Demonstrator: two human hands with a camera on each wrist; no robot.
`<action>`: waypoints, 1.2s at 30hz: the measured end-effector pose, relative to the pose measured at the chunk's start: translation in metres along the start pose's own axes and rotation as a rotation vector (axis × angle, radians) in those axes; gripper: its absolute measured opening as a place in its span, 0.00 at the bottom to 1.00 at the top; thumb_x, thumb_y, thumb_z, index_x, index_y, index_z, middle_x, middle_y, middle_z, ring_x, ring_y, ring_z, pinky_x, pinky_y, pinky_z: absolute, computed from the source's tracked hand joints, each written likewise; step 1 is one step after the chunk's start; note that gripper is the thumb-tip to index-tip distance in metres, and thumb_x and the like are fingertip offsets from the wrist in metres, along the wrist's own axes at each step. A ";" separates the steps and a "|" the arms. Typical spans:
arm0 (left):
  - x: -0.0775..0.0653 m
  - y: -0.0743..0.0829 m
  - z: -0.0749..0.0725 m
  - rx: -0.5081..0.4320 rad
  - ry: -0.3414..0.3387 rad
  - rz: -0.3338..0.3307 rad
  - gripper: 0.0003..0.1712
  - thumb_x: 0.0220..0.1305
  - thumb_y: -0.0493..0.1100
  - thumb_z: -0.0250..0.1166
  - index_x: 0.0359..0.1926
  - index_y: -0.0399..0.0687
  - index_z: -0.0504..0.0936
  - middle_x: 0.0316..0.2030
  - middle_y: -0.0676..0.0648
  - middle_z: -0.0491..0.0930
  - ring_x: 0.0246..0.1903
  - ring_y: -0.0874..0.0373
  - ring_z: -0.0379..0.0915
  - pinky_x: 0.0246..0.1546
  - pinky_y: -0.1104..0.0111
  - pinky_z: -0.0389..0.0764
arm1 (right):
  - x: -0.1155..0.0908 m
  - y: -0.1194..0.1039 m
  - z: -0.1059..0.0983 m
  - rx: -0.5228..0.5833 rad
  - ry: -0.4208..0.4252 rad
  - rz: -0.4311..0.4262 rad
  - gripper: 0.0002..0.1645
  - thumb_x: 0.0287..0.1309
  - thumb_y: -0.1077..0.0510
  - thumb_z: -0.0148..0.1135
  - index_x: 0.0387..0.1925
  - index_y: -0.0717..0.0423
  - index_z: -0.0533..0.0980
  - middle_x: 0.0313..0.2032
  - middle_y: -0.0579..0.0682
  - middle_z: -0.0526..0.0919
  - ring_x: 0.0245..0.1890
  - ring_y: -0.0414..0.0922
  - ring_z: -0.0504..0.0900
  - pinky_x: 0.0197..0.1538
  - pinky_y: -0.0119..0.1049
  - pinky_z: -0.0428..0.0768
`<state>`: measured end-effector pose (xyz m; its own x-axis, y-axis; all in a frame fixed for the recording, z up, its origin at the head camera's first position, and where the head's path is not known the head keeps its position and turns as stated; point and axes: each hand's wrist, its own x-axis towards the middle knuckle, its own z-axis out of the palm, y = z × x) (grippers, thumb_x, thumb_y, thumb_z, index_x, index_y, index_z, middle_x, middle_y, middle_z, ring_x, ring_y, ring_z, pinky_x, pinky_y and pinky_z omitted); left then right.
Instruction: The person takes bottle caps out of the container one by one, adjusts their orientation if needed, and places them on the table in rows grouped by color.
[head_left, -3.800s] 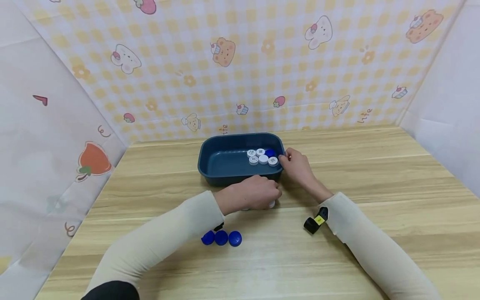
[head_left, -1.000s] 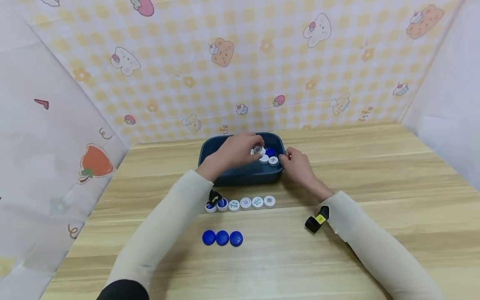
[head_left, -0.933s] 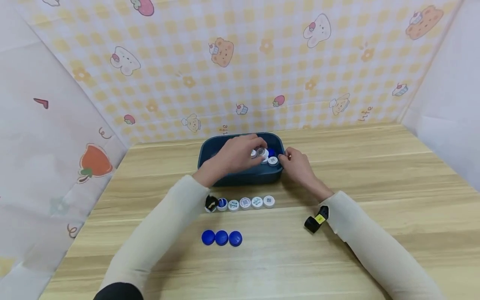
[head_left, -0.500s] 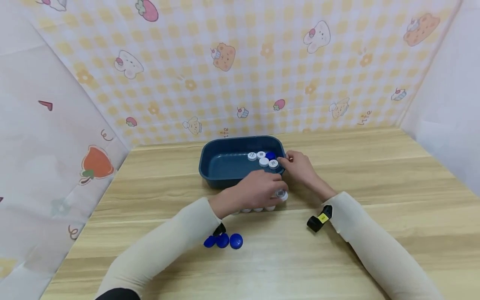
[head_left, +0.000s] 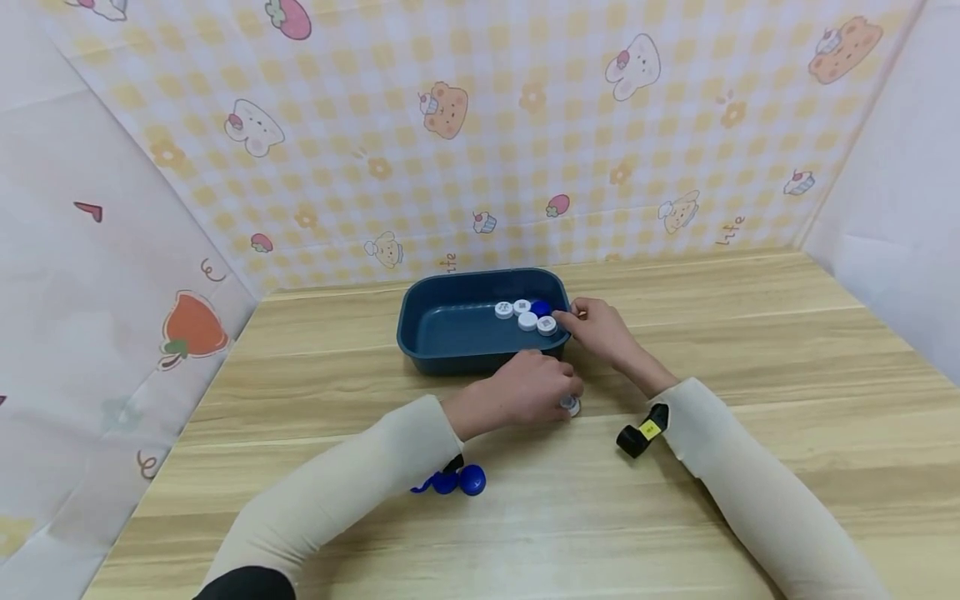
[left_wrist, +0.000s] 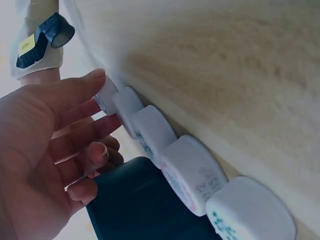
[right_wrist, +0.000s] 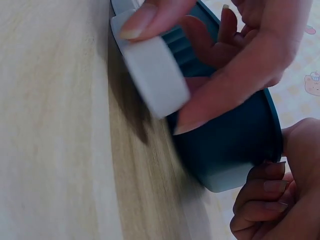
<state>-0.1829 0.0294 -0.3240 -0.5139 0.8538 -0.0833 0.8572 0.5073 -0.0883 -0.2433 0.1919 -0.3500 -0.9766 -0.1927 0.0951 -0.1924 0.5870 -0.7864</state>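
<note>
My left hand pinches a white bottle cap between thumb and fingers, low over the table in front of the bin. In the left wrist view that cap is at the far end of a row of white bottle caps with printed faces; in the head view the hand hides the row. The right wrist view shows the held cap tilted. My right hand grips the right rim of the dark blue plastic bin. Inside lie several white caps and a blue cap.
Blue bottle caps lie in a short row nearer to me, partly covered by the left sleeve. The wooden table ends at a checked cloth backdrop behind the bin.
My left hand reached into the bin, took a white cap and carried it toward me, down to the right end of the row. The right hand has stayed at the bin's rim.
</note>
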 end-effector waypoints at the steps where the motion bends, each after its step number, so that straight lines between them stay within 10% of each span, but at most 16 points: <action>1: 0.000 0.000 0.001 0.004 -0.001 0.004 0.15 0.60 0.55 0.67 0.47 0.58 0.84 0.40 0.55 0.81 0.36 0.62 0.75 0.34 0.69 0.73 | 0.000 0.000 0.000 0.002 0.002 0.003 0.21 0.67 0.48 0.55 0.23 0.58 0.67 0.17 0.46 0.64 0.19 0.47 0.67 0.25 0.35 0.61; 13: -0.003 0.001 0.001 0.054 -0.030 0.002 0.18 0.61 0.55 0.65 0.51 0.58 0.82 0.44 0.54 0.80 0.40 0.60 0.76 0.39 0.69 0.75 | -0.001 -0.002 0.000 -0.009 -0.017 0.030 0.20 0.67 0.48 0.54 0.25 0.58 0.67 0.19 0.48 0.66 0.22 0.47 0.68 0.26 0.35 0.62; 19: -0.038 -0.013 -0.032 0.004 0.080 -0.030 0.16 0.63 0.56 0.64 0.46 0.55 0.82 0.38 0.55 0.79 0.35 0.62 0.74 0.35 0.71 0.75 | -0.002 -0.003 0.001 -0.005 -0.020 0.032 0.21 0.67 0.47 0.54 0.25 0.57 0.67 0.19 0.47 0.68 0.20 0.46 0.67 0.25 0.34 0.63; 23: -0.086 -0.052 -0.050 -0.161 0.324 -0.228 0.10 0.64 0.52 0.64 0.33 0.53 0.81 0.27 0.56 0.76 0.25 0.62 0.70 0.27 0.71 0.72 | 0.000 -0.009 0.000 -0.019 -0.007 0.037 0.21 0.67 0.47 0.54 0.25 0.58 0.67 0.20 0.49 0.69 0.21 0.47 0.68 0.24 0.35 0.63; 27: -0.132 -0.099 -0.035 -0.336 0.494 -0.535 0.12 0.66 0.49 0.62 0.28 0.49 0.78 0.20 0.53 0.74 0.21 0.58 0.67 0.23 0.66 0.69 | 0.002 -0.014 0.000 -0.078 -0.013 0.049 0.22 0.67 0.47 0.54 0.25 0.58 0.67 0.19 0.48 0.68 0.22 0.48 0.68 0.26 0.36 0.64; 36: -0.152 -0.139 0.013 -0.811 0.454 -0.835 0.20 0.64 0.53 0.63 0.29 0.40 0.76 0.19 0.46 0.76 0.20 0.54 0.72 0.22 0.66 0.71 | 0.000 -0.046 -0.022 -0.484 -0.150 0.046 0.24 0.66 0.43 0.54 0.25 0.58 0.74 0.18 0.49 0.71 0.19 0.46 0.70 0.24 0.37 0.66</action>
<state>-0.2242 -0.1724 -0.3116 -0.9907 0.1182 0.0679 0.1317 0.7012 0.7007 -0.2362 0.1828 -0.3005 -0.9674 -0.2483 -0.0499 -0.2067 0.8878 -0.4112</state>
